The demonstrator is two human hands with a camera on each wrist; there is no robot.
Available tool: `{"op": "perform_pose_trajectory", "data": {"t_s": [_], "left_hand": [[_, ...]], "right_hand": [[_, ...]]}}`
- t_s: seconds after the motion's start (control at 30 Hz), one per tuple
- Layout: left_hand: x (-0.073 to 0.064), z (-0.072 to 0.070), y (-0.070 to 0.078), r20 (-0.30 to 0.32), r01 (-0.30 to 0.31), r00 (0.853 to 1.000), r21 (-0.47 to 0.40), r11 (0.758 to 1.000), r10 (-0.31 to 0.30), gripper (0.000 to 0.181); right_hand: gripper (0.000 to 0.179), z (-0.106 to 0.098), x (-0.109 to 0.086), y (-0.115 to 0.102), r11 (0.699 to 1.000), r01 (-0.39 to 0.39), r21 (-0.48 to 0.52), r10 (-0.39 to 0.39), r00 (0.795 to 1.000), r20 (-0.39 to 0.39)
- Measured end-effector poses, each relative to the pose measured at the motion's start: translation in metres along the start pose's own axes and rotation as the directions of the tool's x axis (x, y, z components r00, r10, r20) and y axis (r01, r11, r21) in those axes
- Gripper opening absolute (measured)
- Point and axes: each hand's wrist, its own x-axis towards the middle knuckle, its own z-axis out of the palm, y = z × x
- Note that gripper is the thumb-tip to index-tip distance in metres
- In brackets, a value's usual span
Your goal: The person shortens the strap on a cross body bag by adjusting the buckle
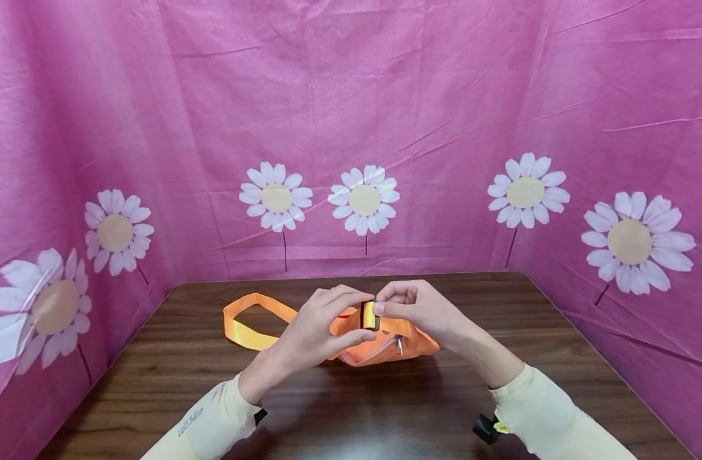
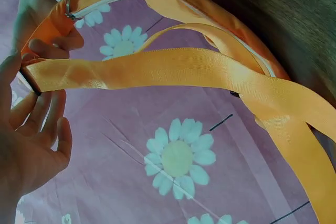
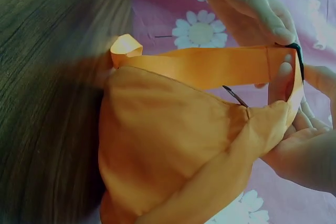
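An orange zippered fabric bag (image 1: 379, 354) lies in front of me, its strap (image 2: 157, 69) running up to a black slide buckle (image 3: 300, 61). My left hand (image 1: 310, 322) grips the buckle by its edges between thumb and fingertips. From the other side, my right hand (image 1: 428, 313) pinches the orange webbing where it passes through the buckle. In the head view, a metal zipper pull (image 1: 399, 345) hangs on the bag's near side. Part of the bag is hidden behind the hands.
To the left, a loop of the strap (image 1: 238, 332) lies on the dark wooden table (image 1: 172, 364). A pink cloth (image 1: 431, 115) printed with white daisies stands around the table's back and sides.
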Motion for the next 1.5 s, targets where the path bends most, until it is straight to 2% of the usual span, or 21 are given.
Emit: {"op": "perform_pose_trajectory", "data": {"t_s": [0.17,0.37,0.5,0.83,1.07,1.3,1.5], "left_hand": [[0.001,-0.003,0.002,-0.014,0.014,1.000,-0.019,1.000,-0.015,0.051],[0.003,-0.009,0.003,-0.026,0.038,0.999,-0.029,0.999,-0.039,0.051],[0.003,-0.013,0.004,-0.026,0.064,0.998,-0.050,0.997,-0.066,0.053],[0.001,-0.011,0.004,0.034,0.119,0.993,-0.073,0.990,-0.117,0.051],[0.002,-0.011,0.004,0.044,0.091,0.995,-0.043,0.995,-0.089,0.048],[0.003,-0.011,0.004,0.039,0.049,0.998,-0.013,0.999,-0.048,0.049],[0.001,-0.007,0.003,0.063,0.028,0.998,-0.001,1.000,-0.028,0.049]], "right_hand": [[0.022,-0.005,0.000,0.002,1.000,0.013,-0.016,-0.013,1.000,0.007],[0.024,-0.024,0.001,0.009,1.000,0.003,0.030,-0.006,0.996,0.090],[0.020,-0.029,0.002,0.013,1.000,-0.005,0.022,0.002,0.992,0.128],[0.011,-0.022,0.003,0.015,1.000,0.019,0.000,-0.019,0.998,0.056],[0.011,-0.018,0.004,0.015,1.000,0.017,0.024,-0.019,0.999,0.047],[0.016,-0.016,0.005,0.016,0.998,-0.013,0.068,0.007,0.996,0.089],[0.017,-0.010,0.005,0.015,0.996,-0.021,0.082,0.012,0.994,0.107]]}}
